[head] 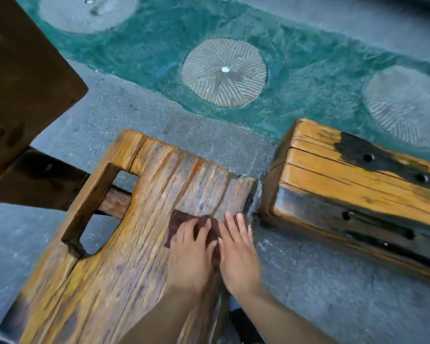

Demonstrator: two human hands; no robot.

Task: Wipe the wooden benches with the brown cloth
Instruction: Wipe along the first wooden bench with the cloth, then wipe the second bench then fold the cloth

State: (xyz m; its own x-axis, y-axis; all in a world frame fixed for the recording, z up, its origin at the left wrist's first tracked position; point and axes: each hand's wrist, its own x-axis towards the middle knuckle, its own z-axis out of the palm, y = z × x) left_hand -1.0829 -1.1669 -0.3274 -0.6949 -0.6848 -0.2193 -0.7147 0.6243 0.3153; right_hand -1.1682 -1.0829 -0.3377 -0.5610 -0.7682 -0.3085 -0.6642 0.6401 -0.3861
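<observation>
A small brown cloth lies flat on the top of a weathered wooden bench, near its far right corner. My left hand presses on the cloth with straight, spread fingers. My right hand lies beside it, fingers straight, covering the cloth's right part and reaching the bench's right edge. Most of the cloth is hidden under both hands. A second wooden bench, orange with black charred patches, stands just to the right, end-on to the first.
A dark wooden table corner juts in at the upper left, with a dark beam below it. The floor is grey stone. Beyond lies a teal band with round grooved stone discs.
</observation>
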